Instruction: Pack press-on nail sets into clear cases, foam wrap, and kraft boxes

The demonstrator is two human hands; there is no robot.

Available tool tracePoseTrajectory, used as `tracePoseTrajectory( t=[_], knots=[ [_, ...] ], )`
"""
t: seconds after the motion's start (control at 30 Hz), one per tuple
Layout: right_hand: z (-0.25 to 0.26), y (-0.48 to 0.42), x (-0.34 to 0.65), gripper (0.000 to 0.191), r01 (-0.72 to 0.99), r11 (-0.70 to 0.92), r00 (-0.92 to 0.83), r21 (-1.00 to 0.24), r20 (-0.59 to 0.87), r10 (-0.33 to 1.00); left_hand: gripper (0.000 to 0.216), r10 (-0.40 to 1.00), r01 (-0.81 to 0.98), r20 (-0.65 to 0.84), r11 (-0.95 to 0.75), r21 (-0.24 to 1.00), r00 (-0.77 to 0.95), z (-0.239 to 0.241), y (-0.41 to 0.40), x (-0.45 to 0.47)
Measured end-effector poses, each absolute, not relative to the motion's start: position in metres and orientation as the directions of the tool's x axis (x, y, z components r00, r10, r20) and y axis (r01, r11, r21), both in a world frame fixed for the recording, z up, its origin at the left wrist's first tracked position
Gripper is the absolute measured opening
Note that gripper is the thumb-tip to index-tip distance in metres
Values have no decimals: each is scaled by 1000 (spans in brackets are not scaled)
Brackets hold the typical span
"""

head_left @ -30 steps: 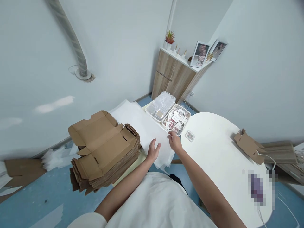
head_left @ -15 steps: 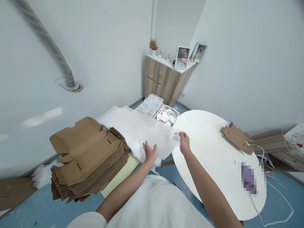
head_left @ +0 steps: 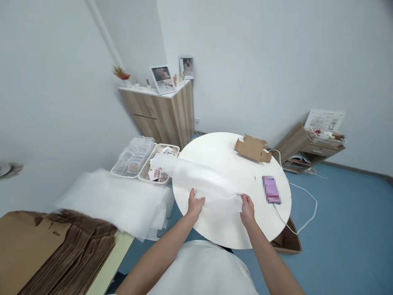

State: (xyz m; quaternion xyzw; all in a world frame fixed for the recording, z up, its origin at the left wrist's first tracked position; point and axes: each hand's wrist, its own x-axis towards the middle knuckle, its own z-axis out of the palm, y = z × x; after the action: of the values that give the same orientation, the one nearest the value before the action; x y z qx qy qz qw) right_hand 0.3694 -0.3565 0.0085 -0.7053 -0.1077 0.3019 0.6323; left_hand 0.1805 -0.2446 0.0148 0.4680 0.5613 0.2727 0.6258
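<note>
"Which way to the white sheet [head_left: 211, 180] from the left hand [head_left: 195, 205] and the right hand [head_left: 247, 209]?"

"Forward and leftward of both. Over the round surface [head_left: 211, 147], mainly the left part of it, and on past the edge to cover part of the card basket [head_left: 144, 178]."

"And the long axis?"

"Slantwise. From a far left end, above the basket, down to a near right end at the right hand. Closer to crosswise than to straight ahead."

"Nearer hand, then?"

"Right, at the near right end: closed there, thumb against fingers, gripping the sheet near the corner. Creased a little at the pinch."

"And left?"

"Open, thumb apart from fingers, just at the long near edge, some way in toward the middle. Touching or merely beside: hard to tell, with white against white and a touch of blur."

"Anything close by?"

"Well to the left, a pile of white sheets [head_left: 113, 198], next to stacked cardboard [head_left: 73, 250]. To the right, past the right hand, a purple rectangular thing [head_left: 272, 189]; farther off on the same surface, a brown carton [head_left: 253, 148]."
</note>
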Motion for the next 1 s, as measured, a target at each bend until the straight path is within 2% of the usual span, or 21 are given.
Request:
tracePoseTrajectory(
  t=[0.13, 0.3, 0.37, 0.43, 0.53, 0.6, 0.67, 0.73, 0.8, 0.9, 0.97, 1.0],
  knots=[
    [-21, -410, 389, 25, -165, -296, 857, -941, -285, 428, 77, 853, 393, -373, 222, 892, 366, 5, -245, 226],
    [-45, -455, 388, 22, -116, -483, 779, -868, -381, 497, 78, 786, 575, -367, 18, 818, 498, -5, -237, 258],
    [-46, -463, 385, 26, -7, -567, 750, -823, -380, 542, 78, 775, 625, -365, -49, 779, 516, -9, -232, 263],
    [-41, -466, 382, 34, 196, -615, 758, -764, -280, 590, 79, 761, 665, -372, -104, 739, 532, -12, -227, 265],
    [-28, -459, 377, 42, 546, -577, 691, -607, -63, 720, 78, 744, 677, -346, -189, 711, 571, -15, -221, 266],
    [-20, -450, 373, 44, 725, -464, 534, -509, -11, 845, 75, 737, 656, -309, -235, 717, 602, -16, -218, 267],
    [-15, -438, 371, 46, 833, -320, 353, -451, -12, 935, 72, 730, 644, -285, -269, 716, 621, -17, -217, 269],
    [-14, -427, 371, 47, 879, -233, 237, -417, -43, 971, 71, 732, 648, -273, -288, 705, 624, -16, -217, 271],
    [-15, -418, 374, 46, 890, -246, 220, -385, -110, 969, 70, 768, 689, -246, -322, 649, 591, -13, -222, 269],
    [-20, -411, 380, 43, 887, -336, 278, -318, -213, 937, 66, 843, 788, -136, -413, 457, 521, -10, -237, 259],
    [-22, -409, 383, 40, 887, -355, 293, -293, -235, 927, 60, 791, 759, -62, -557, 339, 608, -10, -253, 247],
    [-23, -408, 383, 39, 888, -358, 297, -289, -234, 926, 57, 715, 694, -56, -653, 304, 697, -11, -261, 241]
  ],
)
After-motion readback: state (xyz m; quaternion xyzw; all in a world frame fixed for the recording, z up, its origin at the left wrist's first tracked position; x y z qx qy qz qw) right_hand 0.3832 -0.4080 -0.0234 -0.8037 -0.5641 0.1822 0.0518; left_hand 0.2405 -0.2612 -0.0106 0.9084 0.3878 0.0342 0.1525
